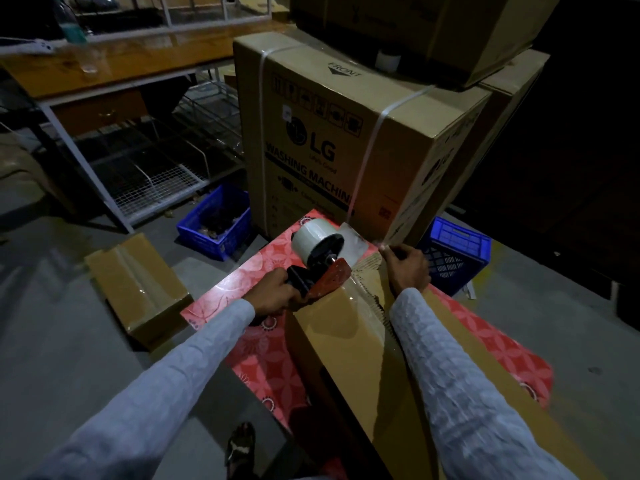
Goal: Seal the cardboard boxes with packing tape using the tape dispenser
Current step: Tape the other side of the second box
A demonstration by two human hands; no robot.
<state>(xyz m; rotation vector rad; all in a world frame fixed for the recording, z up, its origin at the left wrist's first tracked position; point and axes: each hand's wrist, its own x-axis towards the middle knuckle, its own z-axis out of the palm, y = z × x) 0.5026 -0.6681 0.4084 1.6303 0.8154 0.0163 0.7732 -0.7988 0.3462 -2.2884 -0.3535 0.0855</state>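
Observation:
A long cardboard box lies on a red patterned table in front of me. My left hand grips the black handle of a red tape dispenser with a white tape roll, which rests on the box's far end. Clear tape stretches from the roll over the far edge. My right hand presses down on the far end of the box beside the seam, fingers on the tape's end. A strip of tape shines along the seam.
A big LG washing machine carton stands just behind the table, more cartons stacked on it. A smaller taped box sits on the floor at left. Blue crates flank the table. A wooden desk is at far left.

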